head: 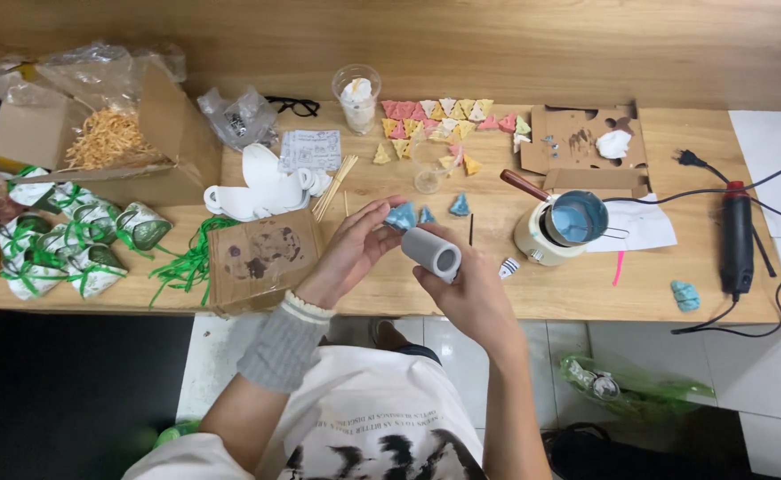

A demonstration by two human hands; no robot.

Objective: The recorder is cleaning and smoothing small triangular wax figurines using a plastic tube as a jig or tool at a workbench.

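Note:
My left hand (352, 252) pinches a small blue cone-shaped wax piece (400, 215) above the wooden table (497, 293). My right hand (468, 289) grips a grey cylinder-shaped tube (431, 252), tilted, with its open end facing the camera. The blue piece sits just above the tube's upper end. Two more small blue cones (443, 210) stand on the table right behind my hands.
A melting pot with blue liquid (572, 222) stands right of my hands, a black heat gun (736, 236) with cables further right. Several pink, yellow and white triangles (439, 123) lie at the back. A white mould (261, 185), cardboard boxes (97, 133) and green-ribboned packets (79, 240) fill the left.

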